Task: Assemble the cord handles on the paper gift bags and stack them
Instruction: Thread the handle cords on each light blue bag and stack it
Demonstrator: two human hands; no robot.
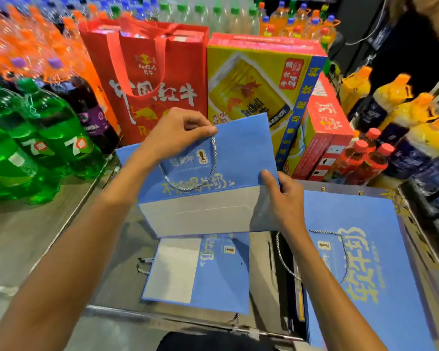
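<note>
Head camera, looking down over two bare forearms. A flat blue paper gift bag [238, 148] is held up in the air above the middle of a steel bench [23, 236], tilted slightly down to the left. Its upper part is light blue, with pale yellow-green lettering and a small gold trophy emblem. Its lower part is a plain grey-white folded panel. A twisted silvery-blue cord handle [214, 158] hangs down the front in a U-shaped loop.

The left hand [178, 133] sits at the bag's top edge. Its grip is pinched on that edge, just where the cord's right end meets the paper. The right hand [284, 198] holds the bag's right edge, low down, its grip pinching the paper with the thumb on the front.

Below, a second flat bag [221, 274] lies toward the bench's near edge. A stack of blue bags [390, 274] lies along the right edge, a cord looped on the top one.

Along the far edge stand a red bag [147, 92] and a yellow carton [254, 82]. Green bottles [48, 127] crowd the far left corner.
</note>
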